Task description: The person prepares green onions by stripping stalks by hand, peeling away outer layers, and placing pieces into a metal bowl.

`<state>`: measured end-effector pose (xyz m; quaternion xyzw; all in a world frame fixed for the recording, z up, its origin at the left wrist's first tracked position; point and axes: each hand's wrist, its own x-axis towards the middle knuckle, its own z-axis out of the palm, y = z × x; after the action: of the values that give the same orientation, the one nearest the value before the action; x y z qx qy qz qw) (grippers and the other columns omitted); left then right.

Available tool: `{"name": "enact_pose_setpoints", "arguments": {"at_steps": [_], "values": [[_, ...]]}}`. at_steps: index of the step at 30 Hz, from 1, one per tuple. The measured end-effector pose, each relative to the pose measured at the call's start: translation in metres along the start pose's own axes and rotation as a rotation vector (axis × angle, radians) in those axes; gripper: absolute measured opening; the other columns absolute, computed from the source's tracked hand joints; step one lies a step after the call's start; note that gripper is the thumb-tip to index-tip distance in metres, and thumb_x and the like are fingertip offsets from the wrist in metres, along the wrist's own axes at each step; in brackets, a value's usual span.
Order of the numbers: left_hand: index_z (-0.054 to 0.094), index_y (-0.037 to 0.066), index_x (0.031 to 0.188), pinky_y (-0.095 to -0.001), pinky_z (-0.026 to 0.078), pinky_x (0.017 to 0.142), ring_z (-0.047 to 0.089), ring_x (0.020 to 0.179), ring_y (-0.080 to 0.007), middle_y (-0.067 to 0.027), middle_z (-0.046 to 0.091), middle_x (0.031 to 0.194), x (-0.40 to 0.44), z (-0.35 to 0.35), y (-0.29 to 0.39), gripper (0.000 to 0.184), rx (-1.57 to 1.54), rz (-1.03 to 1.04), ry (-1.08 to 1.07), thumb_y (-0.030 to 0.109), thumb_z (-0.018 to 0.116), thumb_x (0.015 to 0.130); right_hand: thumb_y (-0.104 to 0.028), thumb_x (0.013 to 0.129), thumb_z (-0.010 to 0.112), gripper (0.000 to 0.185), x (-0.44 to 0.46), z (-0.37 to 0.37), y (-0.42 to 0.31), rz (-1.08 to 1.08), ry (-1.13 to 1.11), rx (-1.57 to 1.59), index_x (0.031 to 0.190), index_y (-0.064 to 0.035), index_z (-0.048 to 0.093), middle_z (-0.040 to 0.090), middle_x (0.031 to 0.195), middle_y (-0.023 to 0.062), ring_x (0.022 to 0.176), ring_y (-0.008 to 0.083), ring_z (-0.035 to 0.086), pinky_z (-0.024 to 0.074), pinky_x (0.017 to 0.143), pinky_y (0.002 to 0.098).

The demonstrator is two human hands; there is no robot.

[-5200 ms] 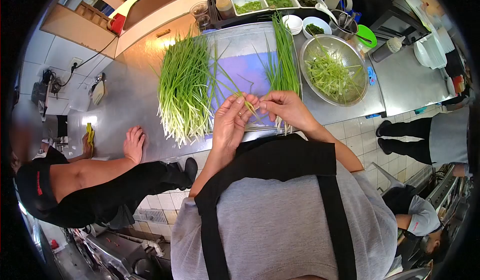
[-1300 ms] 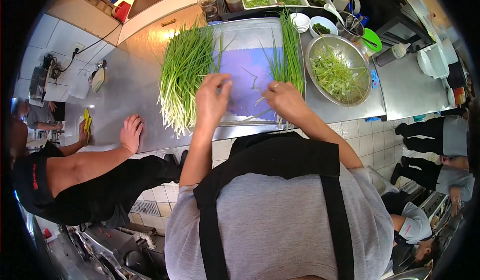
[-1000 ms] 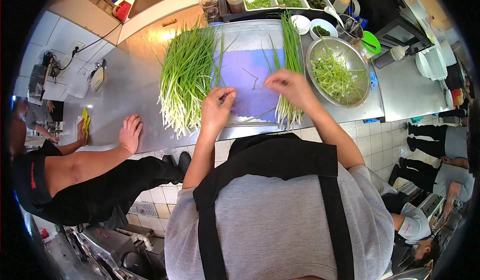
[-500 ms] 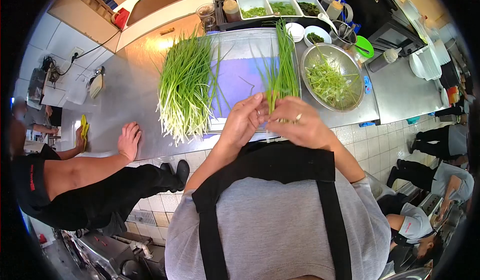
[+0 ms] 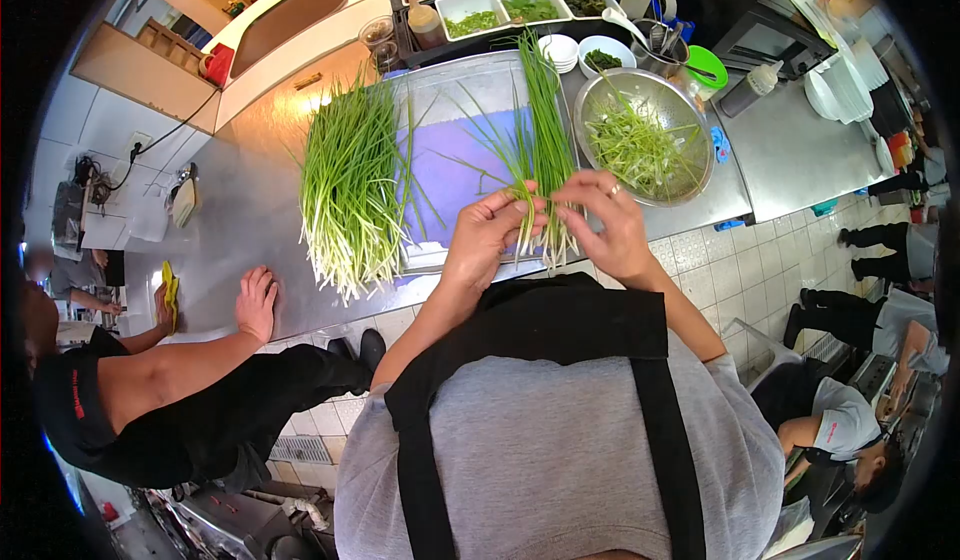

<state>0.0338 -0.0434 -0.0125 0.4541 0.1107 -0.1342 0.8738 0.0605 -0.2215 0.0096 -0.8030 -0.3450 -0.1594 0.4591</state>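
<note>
My left hand point(image 5: 487, 232) is closed on a few green onions point(image 5: 523, 172) near the front edge of the purple cutting board point(image 5: 455, 160). Just to their right, my right hand point(image 5: 607, 225) has thumb and forefinger brought near each other; whether a thin strand lies between them is too small to tell. A bunch of green onions point(image 5: 548, 110) lies along the right side of the board, partly behind my hands. The larger pile of green onions point(image 5: 350, 185), white ends toward me, is left of the board.
A steel colander point(image 5: 708, 165) with pale green trimmings stands right of the board. Behind are white tubs point(image 5: 470, 14), bowls point(image 5: 606, 53) and squeeze bottles point(image 5: 425, 23). A co-worker's hand point(image 5: 257, 303) rests on the counter at left; another hand holds a yellow cloth point(image 5: 170, 295).
Since half a second ago, my right hand has moved apart from my left and its fingers have opened somewhat. My left hand still holds green onions. The view has shifted slightly.
</note>
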Motion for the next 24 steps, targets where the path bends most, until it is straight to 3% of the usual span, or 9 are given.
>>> {"name": "enact_pose_setpoints", "arguments": {"at_steps": [3, 6, 8, 9, 11, 12, 15, 18, 24], "values": [[0.058, -0.003, 0.11, -0.0234, 0.049, 0.074, 0.061, 0.082, -0.0119, -0.0077, 0.064, 0.094, 0.0, 0.004, -0.002, 0.024, 0.37, 0.043, -0.042, 0.006, 0.053, 0.089, -0.009, 0.072, 0.07, 0.02, 0.011, 0.009, 0.002, 0.076, 0.003, -0.032, 0.092, -0.0079, 0.065, 0.057, 0.092, 0.0099, 0.083, 0.0278, 0.057, 0.0466, 0.072, 0.035], [0.061, -0.002, 0.107, -0.0216, 0.046, 0.074, 0.058, 0.081, -0.0092, -0.0054, 0.063, 0.09, 0.004, 0.001, -0.014, 0.021, 0.516, 0.163, -0.03, 0.006, 0.053, 0.089, -0.009, 0.073, 0.069, 0.018, 0.017, 0.015, 0.003, 0.078, -0.061, -0.07, 0.091, -0.0072, 0.066, 0.056, 0.092, 0.01, 0.081, 0.0273, 0.058, 0.0474, 0.07, 0.0334], [0.059, -0.003, 0.108, -0.0242, 0.047, 0.077, 0.06, 0.083, -0.012, -0.0072, 0.063, 0.093, 0.005, -0.003, -0.018, 0.022, 0.44, 0.147, -0.064, 0.006, 0.053, 0.089, -0.008, 0.075, 0.068, 0.015, 0.018, 0.016, 0.007, 0.109, -0.122, -0.032, 0.09, -0.0066, 0.066, 0.056, 0.091, 0.0094, 0.081, 0.0241, 0.058, 0.0477, 0.07, 0.032], [0.058, -0.004, 0.109, -0.0255, 0.048, 0.079, 0.061, 0.085, -0.0134, -0.0081, 0.063, 0.094, 0.005, -0.003, -0.017, 0.022, 0.401, 0.139, -0.079, 0.006, 0.052, 0.089, -0.009, 0.077, 0.068, 0.014, 0.018, 0.017, 0.009, 0.239, -0.14, 0.155, 0.09, -0.0063, 0.067, 0.057, 0.091, 0.0085, 0.08, 0.0216, 0.058, 0.0475, 0.07, 0.0308], [0.055, -0.004, 0.111, -0.0294, 0.049, 0.082, 0.062, 0.088, -0.0172, -0.0101, 0.063, 0.098, 0.004, -0.002, -0.013, 0.025, 0.004, 0.008, -0.119, 0.006, 0.052, 0.089, -0.009, 0.079, 0.067, 0.012, 0.017, 0.017, 0.016, 0.497, -0.173, 0.528, 0.09, -0.0058, 0.068, 0.057, 0.091, 0.0067, 0.08, 0.0167, 0.057, 0.0472, 0.069, 0.0282], [0.054, -0.005, 0.113, -0.0313, 0.05, 0.083, 0.062, 0.089, -0.0191, -0.0112, 0.063, 0.1, 0.003, 0.0, -0.01, 0.026, -0.195, -0.055, -0.139, 0.006, 0.051, 0.09, -0.009, 0.08, 0.067, 0.012, 0.016, 0.018, 0.023, 0.439, -0.163, 0.516, 0.091, -0.0058, 0.068, 0.057, 0.09, 0.006, 0.08, 0.0148, 0.057, 0.0467, 0.069, 0.0269], [0.049, -0.006, 0.117, -0.0368, 0.05, 0.087, 0.062, 0.093, -0.0235, -0.0139, 0.061, 0.106, 0.003, 0.001, -0.004, 0.029, -0.34, -0.085, -0.137, 0.007, 0.05, 0.09, -0.009, 0.081, 0.066, 0.012, 0.014, 0.021, 0.043, 0.321, -0.13, 0.499, 0.092, -0.006, 0.069, 0.058, 0.089, 0.0044, 0.079, 0.0111, 0.055, 0.0452, 0.068, 0.0236], [0.044, -0.004, 0.123, -0.034, 0.051, 0.087, 0.062, 0.096, -0.0228, -0.0141, 0.06, 0.106, 0.011, -0.008, -0.014, 0.036, -0.244, -0.035, -0.073, 0.011, 0.05, 0.091, -0.008, 0.081, 0.066, 0.012, 0.014, 0.02, 0.047, 0.325, -0.109, 0.52, 0.092, -0.0066, 0.07, 0.058, 0.087, 0.0041, 0.078, 0.0112, 0.055, 0.0443, 0.067, 0.0222], [0.05, -0.003, 0.116, -0.0342, 0.052, 0.085, 0.062, 0.093, -0.0219, -0.0141, 0.061, 0.103, 0.015, -0.005, -0.011, 0.028, -0.38, -0.012, -0.052, 0.007, 0.052, 0.09, -0.004, 0.081, 0.064, 0.01, 0.015, 0.002, 0.037, 0.284, -0.138, 0.501, 0.09, -0.0048, 0.068, 0.061, 0.089, 0.0051, 0.079, 0.0117, 0.056, 0.0453, 0.071, 0.023]]}}
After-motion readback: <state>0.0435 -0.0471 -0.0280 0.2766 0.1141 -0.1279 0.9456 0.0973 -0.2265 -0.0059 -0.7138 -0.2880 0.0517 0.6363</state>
